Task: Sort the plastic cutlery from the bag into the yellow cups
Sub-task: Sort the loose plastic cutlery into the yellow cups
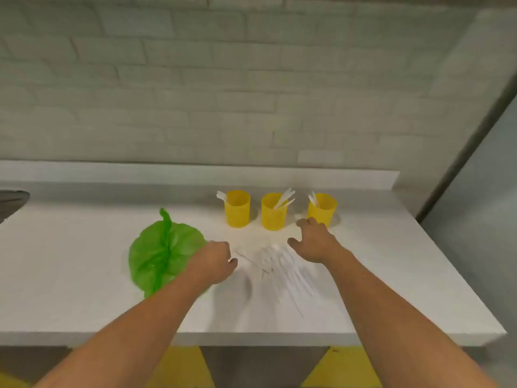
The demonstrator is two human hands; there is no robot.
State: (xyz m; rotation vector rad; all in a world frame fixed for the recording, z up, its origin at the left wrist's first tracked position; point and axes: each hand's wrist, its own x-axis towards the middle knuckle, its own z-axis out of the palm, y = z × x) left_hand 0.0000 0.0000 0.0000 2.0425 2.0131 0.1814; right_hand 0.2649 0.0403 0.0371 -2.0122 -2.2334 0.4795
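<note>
Three yellow cups stand in a row at the back of the white counter: the left cup [237, 210], the middle cup [274, 212] and the right cup [321, 210]. White plastic cutlery sticks out of each. A loose pile of white cutlery [282, 268] lies in front of them. The green plastic bag [162, 253] lies flat to the left. My left hand [216, 261] is curled at the pile's left edge and seems to pinch a white piece. My right hand [314, 242] hovers open over the pile's right side, just in front of the right cup.
The white counter [84, 289] ends at a front edge near me and a right edge beside a grey panel [475, 219]. A raised ledge and a brick wall run behind the cups. A dark sink rim [11, 200] shows at the far left.
</note>
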